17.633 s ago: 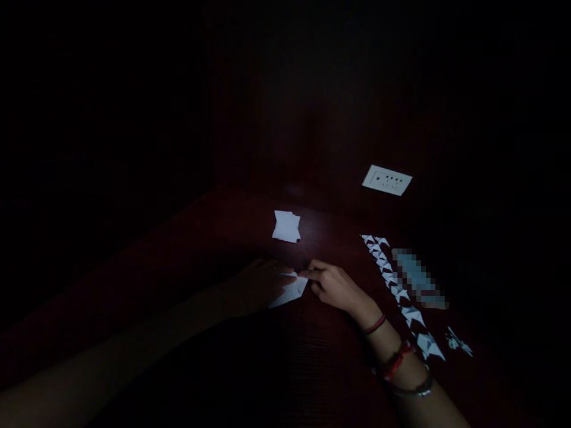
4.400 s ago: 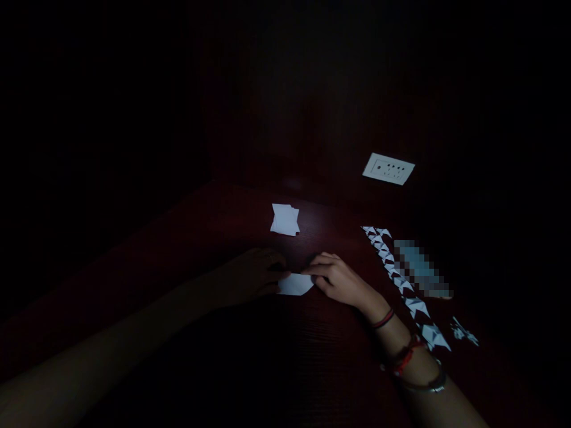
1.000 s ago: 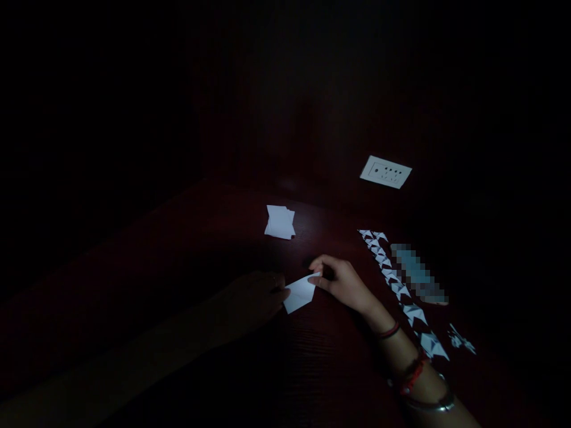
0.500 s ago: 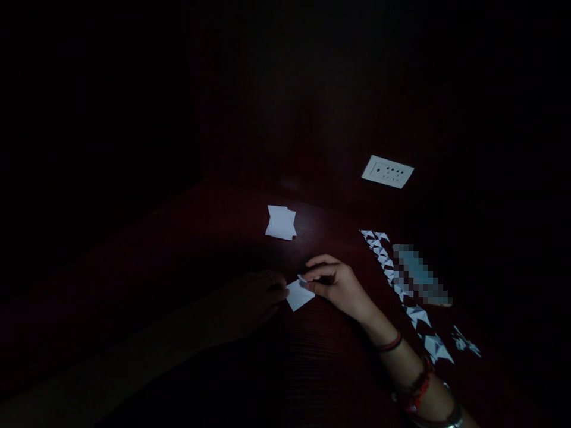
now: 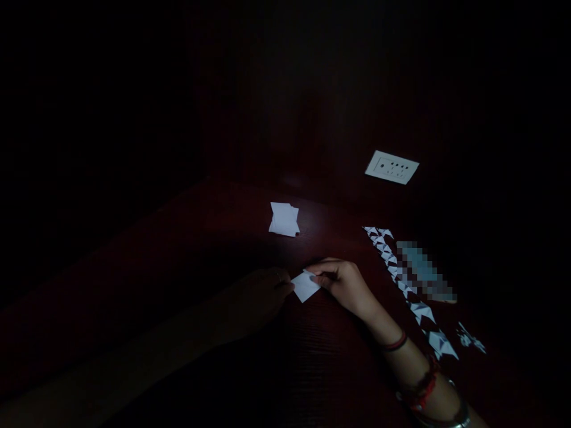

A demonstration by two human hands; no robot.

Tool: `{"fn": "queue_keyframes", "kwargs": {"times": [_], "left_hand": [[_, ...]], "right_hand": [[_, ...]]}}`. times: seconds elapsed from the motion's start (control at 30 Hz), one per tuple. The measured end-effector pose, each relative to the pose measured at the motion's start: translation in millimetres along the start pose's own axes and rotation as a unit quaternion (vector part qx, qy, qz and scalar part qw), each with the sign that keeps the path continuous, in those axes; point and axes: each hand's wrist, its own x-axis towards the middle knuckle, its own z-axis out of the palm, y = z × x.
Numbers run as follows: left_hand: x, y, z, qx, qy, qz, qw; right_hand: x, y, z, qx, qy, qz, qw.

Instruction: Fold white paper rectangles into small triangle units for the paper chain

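A small white sheet of paper (image 5: 306, 288) lies on the dark red table between my two hands. My right hand (image 5: 341, 282) pinches its upper right edge, thumb and fingers together. At the left corner, my left hand (image 5: 274, 288) grips the paper with its fingertips; this hand is in deep shadow. Beyond them sits a stack of white paper squares (image 5: 284, 220), its sheets slightly out of line.
Folded white paper pieces (image 5: 405, 289) run in a slanting row along the right. Beside them lie a blurred-out bluish oblong object (image 5: 426, 271) and some crumpled white scraps (image 5: 470, 339). A socket plate (image 5: 392, 167) is on the back wall. Much of the surroundings is dark.
My right fingers have come down and closed on the paper's upper edge, where a small raised flap showed before. The whole view has shifted slightly.
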Motion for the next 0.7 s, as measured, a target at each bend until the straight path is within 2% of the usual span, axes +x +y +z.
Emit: {"fn": "queue_keyframes", "kwargs": {"times": [0.13,0.27,0.4,0.6,0.7], "left_hand": [[-1.3,-3.6,-2.2,-0.006,-0.002,0.009,1.000],[-2.0,-8.2,2.9,-0.029,0.004,0.016,0.999],[-2.1,-9.4,7.2,-0.052,0.024,-0.008,0.998],[-0.8,-6.8,4.6,-0.051,0.041,-0.034,0.997],[-1.4,-9.4,5.7,-0.049,0.044,0.017,0.998]], "right_hand": [[-0.1,-0.7,4.5,-0.016,0.031,-0.026,0.999],[-1.2,-1.4,7.5,-0.060,0.014,-0.064,0.996],[-2.8,-0.5,10.9,-0.111,-0.007,-0.106,0.988],[-3.6,5.8,17.8,-0.154,0.011,-0.138,0.978],[-2.6,6.9,18.0,-0.165,0.004,-0.149,0.975]]}}
